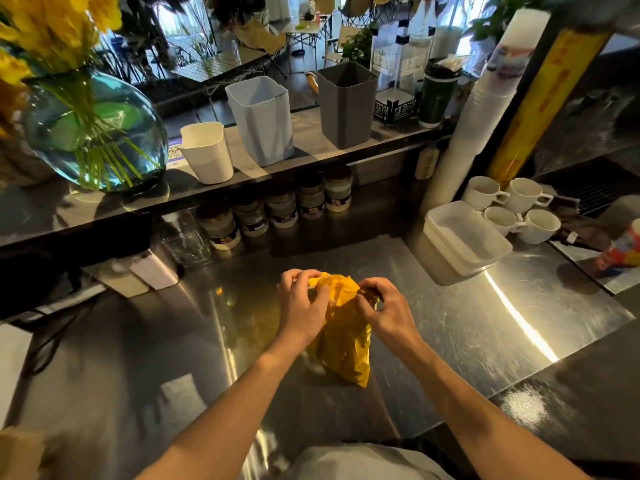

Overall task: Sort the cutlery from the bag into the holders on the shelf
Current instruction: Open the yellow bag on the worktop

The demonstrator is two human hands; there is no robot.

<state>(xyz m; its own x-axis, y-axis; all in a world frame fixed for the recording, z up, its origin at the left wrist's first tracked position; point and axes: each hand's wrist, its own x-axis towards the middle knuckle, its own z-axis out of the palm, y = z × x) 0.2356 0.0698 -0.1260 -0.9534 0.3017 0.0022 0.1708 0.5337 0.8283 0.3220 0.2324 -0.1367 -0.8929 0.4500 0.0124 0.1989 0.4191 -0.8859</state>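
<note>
Steel counter (460, 341): bag (346, 344) well inside edges.

A: Anything legible here?
B: Little. The black base (394, 110) of the clear box (398, 53) on the shelf (308, 133) carries white Chinese characters. The near face seems to start 哇塞, and the rest is unsure.
A: And beside the vase (97, 133)?
B: A QR code (175, 152), no readable words. The jar labels (284, 216) show a gold mark, too small to read. Red print on the yellow post (540, 98) is blurred.
</note>
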